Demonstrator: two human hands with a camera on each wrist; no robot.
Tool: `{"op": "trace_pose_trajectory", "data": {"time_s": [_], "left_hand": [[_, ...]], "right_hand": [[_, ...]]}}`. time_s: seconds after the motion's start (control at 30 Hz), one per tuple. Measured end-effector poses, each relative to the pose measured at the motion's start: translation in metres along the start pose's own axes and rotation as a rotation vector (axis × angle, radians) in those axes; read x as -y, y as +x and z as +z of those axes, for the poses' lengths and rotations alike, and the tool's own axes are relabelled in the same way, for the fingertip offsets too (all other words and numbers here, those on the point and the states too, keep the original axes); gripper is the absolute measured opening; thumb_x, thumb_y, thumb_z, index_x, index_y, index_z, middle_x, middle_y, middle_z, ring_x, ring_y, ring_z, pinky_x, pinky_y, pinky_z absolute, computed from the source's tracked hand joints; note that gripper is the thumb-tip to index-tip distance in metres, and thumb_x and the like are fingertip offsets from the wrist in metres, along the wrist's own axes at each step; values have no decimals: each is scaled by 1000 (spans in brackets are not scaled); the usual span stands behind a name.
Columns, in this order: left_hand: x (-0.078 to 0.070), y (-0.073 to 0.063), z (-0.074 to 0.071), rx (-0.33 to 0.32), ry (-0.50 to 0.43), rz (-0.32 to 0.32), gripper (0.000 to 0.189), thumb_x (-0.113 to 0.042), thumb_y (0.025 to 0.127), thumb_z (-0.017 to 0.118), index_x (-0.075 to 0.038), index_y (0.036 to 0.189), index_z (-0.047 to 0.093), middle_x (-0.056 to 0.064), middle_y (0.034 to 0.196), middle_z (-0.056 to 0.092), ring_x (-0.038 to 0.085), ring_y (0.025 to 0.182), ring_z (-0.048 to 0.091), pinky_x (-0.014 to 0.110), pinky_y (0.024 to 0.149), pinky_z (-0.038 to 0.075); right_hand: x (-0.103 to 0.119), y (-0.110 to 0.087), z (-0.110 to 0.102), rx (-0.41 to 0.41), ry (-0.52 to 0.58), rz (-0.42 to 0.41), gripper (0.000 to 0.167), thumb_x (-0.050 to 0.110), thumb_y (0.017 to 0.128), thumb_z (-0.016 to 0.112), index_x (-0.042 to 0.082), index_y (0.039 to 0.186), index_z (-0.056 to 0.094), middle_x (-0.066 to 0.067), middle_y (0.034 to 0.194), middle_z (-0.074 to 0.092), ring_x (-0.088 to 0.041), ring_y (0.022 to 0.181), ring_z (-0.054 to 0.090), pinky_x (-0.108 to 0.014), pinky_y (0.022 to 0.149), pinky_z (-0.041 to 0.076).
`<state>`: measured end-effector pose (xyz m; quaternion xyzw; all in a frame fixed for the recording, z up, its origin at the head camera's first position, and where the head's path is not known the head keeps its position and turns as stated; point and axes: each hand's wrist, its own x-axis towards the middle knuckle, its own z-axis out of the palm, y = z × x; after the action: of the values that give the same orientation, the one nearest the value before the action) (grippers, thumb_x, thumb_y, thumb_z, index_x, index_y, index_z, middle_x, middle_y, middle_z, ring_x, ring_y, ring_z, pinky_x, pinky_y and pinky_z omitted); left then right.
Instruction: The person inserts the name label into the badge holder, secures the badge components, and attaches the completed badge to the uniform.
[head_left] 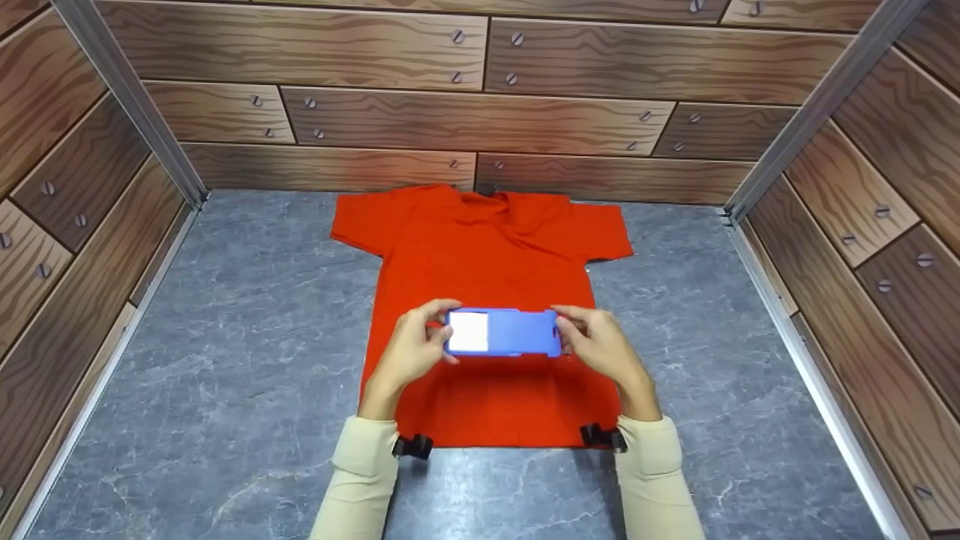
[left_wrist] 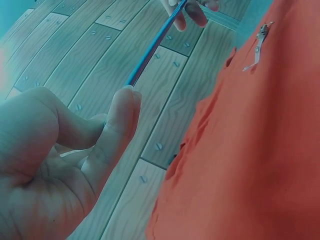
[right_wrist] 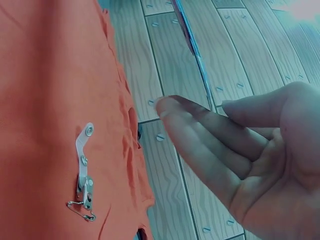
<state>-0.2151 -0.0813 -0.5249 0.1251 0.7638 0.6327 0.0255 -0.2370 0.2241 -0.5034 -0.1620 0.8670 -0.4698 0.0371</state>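
Above a red T-shirt (head_left: 487, 270) laid flat, both hands hold a flat blue badge holder (head_left: 521, 331) level. Its left part shows a white rectangle (head_left: 468, 331). My left hand (head_left: 411, 346) pinches the left end between thumb and fingers. At the opposite end, near a small slot, my right hand (head_left: 602, 346) pinches the edge. Both wrist views show the badge holder (left_wrist: 155, 45) nearly edge-on as a thin blue strip. A metal badge clip with a white strap (right_wrist: 84, 172) and a wire pin lies on the shirt below the hands.
The grey marbled tabletop (head_left: 247, 360) is enclosed by wood-patterned walls (head_left: 390, 112) at the back and sides, with metal corner posts (head_left: 135, 105). The shirt's collar end reaches the back wall. Black camera mounts (head_left: 412, 447) sit at both cuffs.
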Motion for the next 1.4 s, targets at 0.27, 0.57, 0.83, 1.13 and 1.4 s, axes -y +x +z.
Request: {"op": "trace_pose_trajectory", "data": {"time_s": [0.27,0.57,0.83,1.13,1.4], "left_hand": [[1,0,2,4,13,-11,39,6,99,59,-4,137,61,20,112,58,36,69,69,57,70,63],[-2,-1,6,15,29,-34,39,6,100,58,-2,138,60,22,116,58,45,68,68,52,70,64],[-1,0,11,19,45,-72,42,5,99,60,-5,139,60,20,118,57,24,74,70,41,69,65],[-1,1,12,32,23,-76,42,6,99,59,-4,139,60,20,118,56,24,71,70,41,69,65],[-2,1,13,37,-6,-49,41,5,99,60,-6,139,60,20,118,56,25,76,73,39,69,65]], "right_hand": [[4,0,3,-38,5,71,36,7,97,70,-7,130,67,-25,104,77,-18,72,73,-24,62,61],[9,2,16,-45,-22,72,34,6,95,73,-7,126,69,-25,103,77,-22,79,77,-21,61,61],[13,3,25,-40,-35,65,34,6,95,73,-7,125,69,-26,103,77,-26,84,79,-24,61,62],[15,3,25,-30,2,98,34,6,95,73,-7,125,69,-25,102,77,-22,82,78,-24,63,62],[13,4,14,45,247,173,33,1,99,65,-15,127,64,-27,99,75,-9,69,70,-23,63,62]]}}
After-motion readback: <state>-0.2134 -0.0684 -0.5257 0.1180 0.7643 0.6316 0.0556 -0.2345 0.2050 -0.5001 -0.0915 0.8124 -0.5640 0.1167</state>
